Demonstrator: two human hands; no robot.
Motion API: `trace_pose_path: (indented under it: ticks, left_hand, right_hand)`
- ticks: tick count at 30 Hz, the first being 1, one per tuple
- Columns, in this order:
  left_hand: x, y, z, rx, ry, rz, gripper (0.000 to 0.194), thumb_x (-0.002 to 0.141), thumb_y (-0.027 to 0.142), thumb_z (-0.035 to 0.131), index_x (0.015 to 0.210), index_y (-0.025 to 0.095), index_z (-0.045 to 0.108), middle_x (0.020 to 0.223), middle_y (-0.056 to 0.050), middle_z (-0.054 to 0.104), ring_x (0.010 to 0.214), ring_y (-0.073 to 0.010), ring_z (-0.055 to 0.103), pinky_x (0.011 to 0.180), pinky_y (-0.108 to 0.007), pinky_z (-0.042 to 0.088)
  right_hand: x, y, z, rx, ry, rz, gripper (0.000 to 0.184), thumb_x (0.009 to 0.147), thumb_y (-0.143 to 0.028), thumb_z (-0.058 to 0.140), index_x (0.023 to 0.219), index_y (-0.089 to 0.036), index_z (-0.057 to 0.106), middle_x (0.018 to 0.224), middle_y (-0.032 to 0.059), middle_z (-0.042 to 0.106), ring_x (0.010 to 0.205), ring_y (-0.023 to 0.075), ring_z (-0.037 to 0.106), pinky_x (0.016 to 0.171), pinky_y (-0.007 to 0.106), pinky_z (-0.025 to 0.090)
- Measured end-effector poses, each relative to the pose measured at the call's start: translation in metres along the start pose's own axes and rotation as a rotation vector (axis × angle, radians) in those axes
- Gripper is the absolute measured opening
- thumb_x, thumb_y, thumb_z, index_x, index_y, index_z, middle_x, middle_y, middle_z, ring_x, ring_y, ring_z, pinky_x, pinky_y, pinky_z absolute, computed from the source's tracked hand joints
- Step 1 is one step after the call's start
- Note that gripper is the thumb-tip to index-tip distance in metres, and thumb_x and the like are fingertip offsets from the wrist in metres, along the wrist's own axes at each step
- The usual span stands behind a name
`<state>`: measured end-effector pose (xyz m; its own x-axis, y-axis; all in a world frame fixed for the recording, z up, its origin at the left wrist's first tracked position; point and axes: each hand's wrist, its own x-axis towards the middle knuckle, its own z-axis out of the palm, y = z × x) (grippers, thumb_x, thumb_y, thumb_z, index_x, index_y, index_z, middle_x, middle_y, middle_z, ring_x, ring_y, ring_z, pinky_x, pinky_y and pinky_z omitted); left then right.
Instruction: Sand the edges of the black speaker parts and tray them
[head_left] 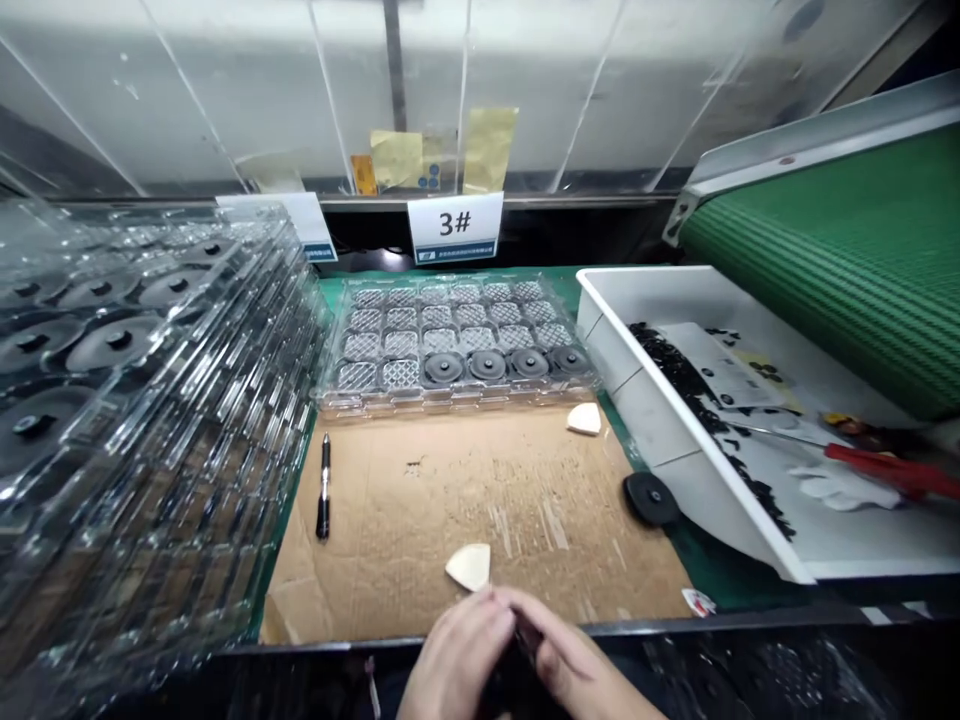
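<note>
My left hand (459, 655) and my right hand (566, 655) meet at the front edge of the cardboard, fingertips touching. Both have their fingers curled inward. Something dark shows in the gap between them, too hidden to name. Just beyond the fingertips lies a cream, wedge-shaped piece (470, 567) on the cardboard sheet (375, 500). A similar cream piece (583, 419) lies farther back on the right. One black, rounded-square part with a central stud (650, 498) rests at the right edge of the cardboard. Behind, a clear plastic tray (405, 402) holds several such parts in its front row.
Stacked clear trays (217, 420) with black parts rise on the left. A black pen (324, 490) lies near them. On the right stands a white bin (660, 420) with small black pieces, a red-handled tool (892, 468) and a white glove (844, 487). Behind it is a green conveyor belt (847, 260).
</note>
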<state>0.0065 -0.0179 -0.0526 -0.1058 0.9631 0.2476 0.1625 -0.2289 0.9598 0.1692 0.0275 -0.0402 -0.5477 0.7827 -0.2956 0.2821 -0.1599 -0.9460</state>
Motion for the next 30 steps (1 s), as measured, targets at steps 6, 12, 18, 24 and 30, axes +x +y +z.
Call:
trace_pose_path:
  ticks: [6,12,18,24,30]
  left_hand:
    - [-0.001,0.002,-0.037,-1.050,0.269,-0.752,0.045,0.063,0.039,0.073,0.107,0.037,0.064,0.110,0.000,0.070,0.103,-0.0260,0.063,0.084,-0.030,0.053]
    - [0.003,0.010,-0.057,-1.215,0.319,-0.798,0.044,0.063,0.038,0.071,0.106,0.030,0.066,0.115,-0.005,0.067,0.110,-0.0267,0.058,0.091,-0.028,0.048]
    - [0.003,0.022,-0.055,-1.171,0.327,-0.791,0.047,0.064,0.034,0.073,0.110,0.028,0.064,0.118,-0.008,0.066,0.110,-0.0288,0.058,0.091,-0.031,0.049]
    - [0.005,0.030,-0.046,-1.080,0.316,-0.818,0.055,0.058,0.033,0.078,0.110,0.028,0.064,0.118,-0.008,0.066,0.107,-0.0265,0.060,0.089,-0.031,0.049]
    - [0.007,0.034,-0.034,-0.984,0.300,-0.860,0.045,0.062,0.032,0.077,0.105,0.029,0.067,0.105,-0.004,0.071,0.103,-0.0214,0.061,0.087,-0.027,0.049]
  right_hand:
    - [0.027,0.021,0.015,-0.727,0.242,-0.181,0.043,0.083,-0.026,0.053,0.126,-0.029,0.053,0.124,0.0129,0.053,0.107,0.0308,0.053,0.087,0.051,0.047]
    - [0.062,0.030,0.020,-0.684,0.233,-0.262,0.034,0.086,-0.015,0.039,0.112,-0.015,0.061,0.110,0.0184,0.057,0.097,0.0287,0.055,0.083,0.048,0.048]
    - [0.051,0.017,0.031,-0.570,0.195,-0.318,0.025,0.090,-0.022,0.043,0.110,-0.020,0.057,0.094,0.0075,0.066,0.085,0.0188,0.062,0.075,0.031,0.052]
    - [0.037,-0.026,0.026,-0.466,0.254,-0.260,0.019,0.089,-0.023,0.046,0.102,-0.021,0.060,0.089,0.0034,0.067,0.073,0.0140,0.063,0.062,0.023,0.050]
    - [0.028,-0.098,0.028,-0.320,0.051,-0.546,0.023,0.088,-0.014,0.043,0.104,-0.015,0.059,0.087,0.0057,0.063,0.076,0.0133,0.058,0.070,0.024,0.048]
